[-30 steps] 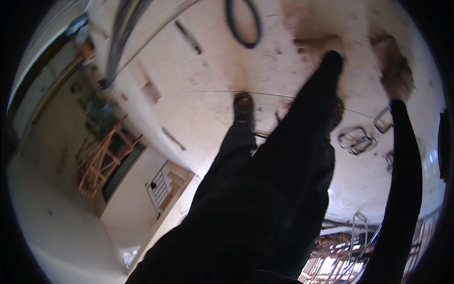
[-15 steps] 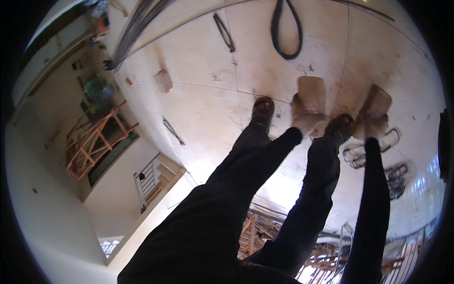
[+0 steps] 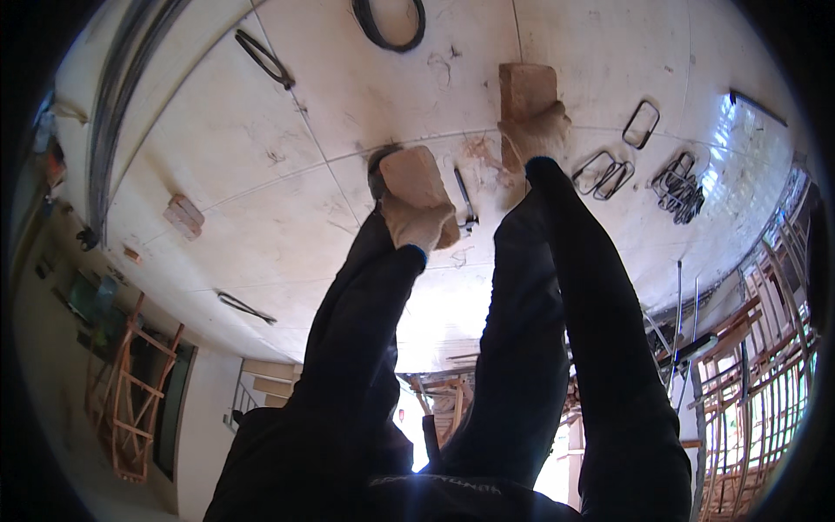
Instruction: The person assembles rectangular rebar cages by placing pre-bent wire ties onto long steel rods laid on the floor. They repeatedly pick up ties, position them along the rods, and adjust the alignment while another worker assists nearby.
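Observation:
My left hand (image 3: 412, 226), in a pale work glove, is closed round a reddish-brown brick (image 3: 419, 177), which hangs in front of my left shoe. Farther forward and to the right, my gloved right hand (image 3: 537, 135) grips a second brick (image 3: 527, 90). Both bricks are apart from each other, and my fingers are partly hidden behind them. Between my hands a hammer (image 3: 466, 202) with a dark handle lies on the pale floor (image 3: 348, 96). Reddish dust marks the floor beside the right brick.
Bent rectangular metal stirrups (image 3: 604, 176) and a heap of similar ones (image 3: 679, 188) lie at the right. A dark coil (image 3: 390, 43), bent wire loops, long rods (image 3: 117, 113) and a pair of bricks (image 3: 183, 216) lie ahead and left. A wooden frame (image 3: 135, 396) stands at left.
My view has turned, shifting the floor items leftward and bringing the hammer into sight. Both hands keep their bricks; the right one is now farther forward than the left.

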Tool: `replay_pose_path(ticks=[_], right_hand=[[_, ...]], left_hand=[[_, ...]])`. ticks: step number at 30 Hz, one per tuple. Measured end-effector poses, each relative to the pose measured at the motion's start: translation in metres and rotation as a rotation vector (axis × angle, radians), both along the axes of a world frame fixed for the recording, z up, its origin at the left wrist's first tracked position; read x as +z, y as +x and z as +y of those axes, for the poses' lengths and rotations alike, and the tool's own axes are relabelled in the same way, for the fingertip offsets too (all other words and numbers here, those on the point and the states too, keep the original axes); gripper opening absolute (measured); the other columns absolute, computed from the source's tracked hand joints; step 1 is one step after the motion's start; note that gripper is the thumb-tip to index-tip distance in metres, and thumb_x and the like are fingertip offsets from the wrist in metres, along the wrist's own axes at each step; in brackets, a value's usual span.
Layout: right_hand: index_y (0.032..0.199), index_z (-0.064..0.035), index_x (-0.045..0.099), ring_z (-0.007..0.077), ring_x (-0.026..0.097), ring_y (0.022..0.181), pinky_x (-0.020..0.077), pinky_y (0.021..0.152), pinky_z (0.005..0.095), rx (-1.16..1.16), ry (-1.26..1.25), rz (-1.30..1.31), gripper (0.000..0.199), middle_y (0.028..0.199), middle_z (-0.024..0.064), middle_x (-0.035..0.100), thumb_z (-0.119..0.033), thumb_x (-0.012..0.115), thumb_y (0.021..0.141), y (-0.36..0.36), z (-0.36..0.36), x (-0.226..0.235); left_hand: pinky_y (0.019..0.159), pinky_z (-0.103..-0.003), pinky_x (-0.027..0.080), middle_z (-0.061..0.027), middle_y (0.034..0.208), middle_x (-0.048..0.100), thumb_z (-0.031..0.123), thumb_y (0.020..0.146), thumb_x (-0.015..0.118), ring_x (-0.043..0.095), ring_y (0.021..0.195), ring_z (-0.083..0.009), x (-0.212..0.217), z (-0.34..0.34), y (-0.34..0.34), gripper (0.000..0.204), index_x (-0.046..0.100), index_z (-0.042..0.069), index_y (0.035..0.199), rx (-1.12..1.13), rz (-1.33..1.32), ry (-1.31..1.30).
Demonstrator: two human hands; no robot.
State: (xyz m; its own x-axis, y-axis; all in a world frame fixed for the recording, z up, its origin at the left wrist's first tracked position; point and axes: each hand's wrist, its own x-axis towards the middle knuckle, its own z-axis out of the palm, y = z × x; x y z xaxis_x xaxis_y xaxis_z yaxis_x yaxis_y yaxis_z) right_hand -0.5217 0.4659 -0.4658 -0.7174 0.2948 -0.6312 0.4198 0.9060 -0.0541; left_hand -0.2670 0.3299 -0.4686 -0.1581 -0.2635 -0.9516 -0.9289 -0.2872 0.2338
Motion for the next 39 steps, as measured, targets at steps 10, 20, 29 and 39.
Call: replay_pose_path(ticks=[10, 20, 29, 39], right_hand=[[0.152, 0.0083, 0.04, 0.048, 0.052, 0.133, 0.0467, 0.111, 0.0517, 0.052, -0.121, 0.408, 0.097, 0.142, 0.0331, 0.052, -0.038, 0.086, 0.08, 0.078, 0.035, -0.034], [0.144, -0.001, 0.058, 0.0426, 0.058, 0.133, 0.0487, 0.109, 0.0493, -0.214, -0.03, -0.268, 0.072, 0.143, 0.0263, 0.059, -0.046, 0.072, 0.09, 0.283, 0.232, 0.029], [0.137, -0.009, 0.065, 0.0382, 0.061, 0.129, 0.0506, 0.109, 0.0473, -0.318, -0.027, -0.491, 0.057, 0.136, 0.0208, 0.064, -0.035, 0.078, 0.088, 0.366, 0.329, 0.105], [0.139, 0.0032, 0.064, 0.037, 0.073, 0.115, 0.0562, 0.102, 0.0414, -0.909, -0.541, -0.281, 0.067, 0.125, 0.0252, 0.074, -0.044, 0.07, 0.092, 0.359, 0.331, 0.236]], left_hand=[[0.121, -0.041, 0.04, -0.0254, 0.152, 0.049, 0.039, 0.056, 0.098, 0.047, 0.143, -0.0361, -0.007, -0.002, -0.027, 0.126, 0.035, -0.004, 0.156, -0.38, 0.066, -0.586], [0.112, -0.05, 0.049, -0.027, 0.141, 0.049, 0.031, 0.059, 0.093, 0.053, 0.132, -0.0425, 0.014, 0.133, -0.144, 0.116, 0.032, -0.001, 0.152, -0.411, -0.004, -0.707], [0.111, -0.051, 0.048, -0.0271, 0.15, 0.047, 0.062, 0.065, 0.087, 0.053, 0.136, -0.0416, -0.077, 0.129, -0.202, 0.125, 0.029, -0.002, 0.156, -0.67, 0.101, -0.717], [0.123, -0.049, 0.035, -0.031, 0.157, 0.046, 0.074, 0.084, 0.071, 0.042, 0.148, -0.0446, 0.101, 0.029, -0.09, 0.108, 0.045, -0.004, 0.154, -1.584, -0.048, -0.662]])
